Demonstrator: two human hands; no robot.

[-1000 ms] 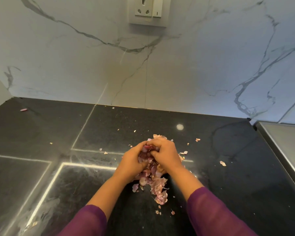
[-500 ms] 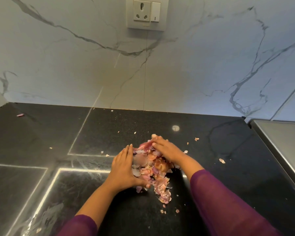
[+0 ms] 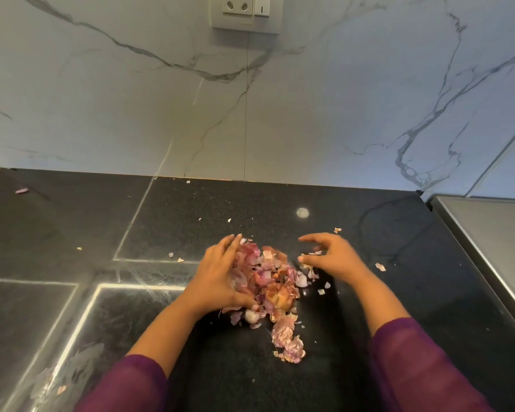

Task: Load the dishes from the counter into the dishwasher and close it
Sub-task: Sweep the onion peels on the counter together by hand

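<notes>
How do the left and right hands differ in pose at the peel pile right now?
The left hand lies flat against the onion peel pile, fingers together; the right hand is raised, fingers spread and curled. The left touches the pile's left side; the right is at its right edge among loose scraps. Both are over the black counter.

Two hands are showing over the black counter (image 3: 369, 337): one left hand (image 3: 217, 278) and one right hand (image 3: 333, 257), each coming out of one purple sleeve, two sleeves in all. One pile of onion peels (image 3: 268, 281) is lying near the middle of the counter, with one trailing clump of peel (image 3: 289, 343) sitting toward the front edge. Loose scraps are lying scattered around it, too small and too many to count surely. One wall socket plate (image 3: 246, 11) is showing above the back edge. One steel surface (image 3: 494, 233) is bordering the counter's right edge.
</notes>
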